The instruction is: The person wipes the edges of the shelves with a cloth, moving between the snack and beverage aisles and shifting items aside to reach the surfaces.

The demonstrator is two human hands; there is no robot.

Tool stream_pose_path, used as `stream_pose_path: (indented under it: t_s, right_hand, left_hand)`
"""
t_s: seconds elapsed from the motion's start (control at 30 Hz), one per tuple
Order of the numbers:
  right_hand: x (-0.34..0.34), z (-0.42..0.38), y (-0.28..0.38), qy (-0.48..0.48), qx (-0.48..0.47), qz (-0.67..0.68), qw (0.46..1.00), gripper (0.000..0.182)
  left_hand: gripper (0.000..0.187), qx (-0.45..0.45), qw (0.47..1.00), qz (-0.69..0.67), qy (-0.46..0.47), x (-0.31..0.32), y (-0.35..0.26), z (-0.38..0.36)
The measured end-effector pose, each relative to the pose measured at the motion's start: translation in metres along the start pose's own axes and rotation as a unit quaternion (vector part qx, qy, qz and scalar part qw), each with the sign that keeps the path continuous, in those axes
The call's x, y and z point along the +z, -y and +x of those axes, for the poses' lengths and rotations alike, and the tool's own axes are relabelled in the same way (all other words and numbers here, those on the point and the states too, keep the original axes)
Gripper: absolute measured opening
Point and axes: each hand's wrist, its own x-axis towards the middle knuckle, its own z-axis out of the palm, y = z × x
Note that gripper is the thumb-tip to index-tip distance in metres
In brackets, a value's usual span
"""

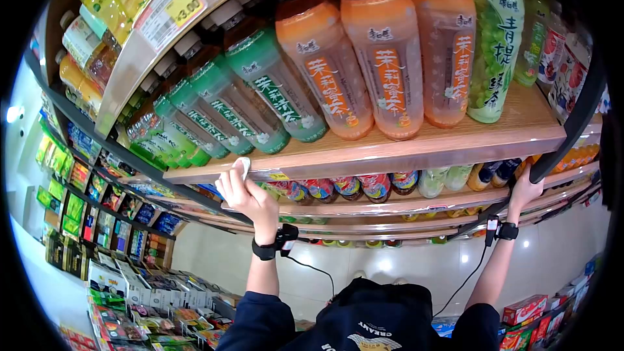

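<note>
Your left hand (244, 194) is raised to the front edge of the wooden shelf (416, 148), its fingers closed narrowly on a small white cloth (243, 166) that they press flat against the edge, which keeps the cloth in full contact with the strip of wood. Your right hand (524, 190) reaches up at the far end and curls its fingers around the black upright (572, 133), a grip that looks meant to steady you while you lean in. On the shelf above the cloth the bottles stand in rows with labels facing out: green-labelled ones (273, 94) directly over your left hand, orange-labelled ones (383, 52) towards the middle. A price tag (183, 5) reading 3.00 sits on the next shelf up. Snack packets (130, 312) fill racks at lower left.
</note>
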Motion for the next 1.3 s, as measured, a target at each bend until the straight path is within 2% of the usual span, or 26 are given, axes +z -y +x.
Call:
stream_pose_path:
  t_s: [0.2,0.43,0.57,0.63,0.7,0.73,0.9,0.97,1.1,1.23,1.3]
  right_hand:
    - [-0.001,0.0,0.003,-0.004,0.001,-0.022,1.0,0.023]
    - [0.0,0.002,0.001,-0.009,-0.005,-0.009,1.0,0.023]
    - [0.002,0.003,0.0,-0.024,-0.009,-0.01,1.0,0.023]
    - [0.002,0.004,0.0,-0.022,-0.015,-0.012,1.0,0.024]
    - [0.0,0.006,-0.006,-0.001,0.018,0.012,1.0,0.026]
    - [0.0,0.004,0.002,-0.009,-0.008,0.008,1.0,0.027]
    - [-0.002,0.009,-0.001,0.002,-0.016,-0.028,0.999,0.03]
    - [-0.004,0.014,-0.007,0.01,0.022,-0.072,0.997,0.03]
    - [-0.007,0.031,-0.049,0.009,0.001,-0.109,0.994,0.031]
    - [-0.005,0.029,-0.043,-0.019,-0.011,-0.116,0.993,0.034]
    - [-0.004,0.029,-0.04,-0.025,0.022,-0.116,0.993,0.035]
  left_hand:
    - [0.024,0.045,0.998,-0.032,0.006,0.008,-0.044,-0.008]
    - [0.032,0.113,0.983,-0.142,0.004,0.025,-0.099,-0.022]
    - [0.036,0.167,0.976,-0.136,0.041,0.021,-0.107,-0.022]
    - [0.036,0.2,0.969,-0.116,0.087,0.015,-0.1,-0.017]
    - [0.035,0.25,0.956,-0.124,0.086,0.014,-0.085,-0.014]
    - [0.032,0.256,0.949,-0.144,0.109,0.007,-0.08,-0.006]
    - [0.025,0.266,0.944,-0.161,0.107,0.0,-0.033,0.007]
    - [0.023,0.267,0.946,-0.15,0.105,-0.004,-0.008,0.008]
    - [0.022,0.268,0.953,-0.097,0.102,-0.013,0.036,0.013]
    - [0.018,0.251,0.958,-0.101,0.095,-0.017,0.067,0.016]
    - [0.018,0.242,0.961,-0.104,0.089,-0.021,0.083,0.02]
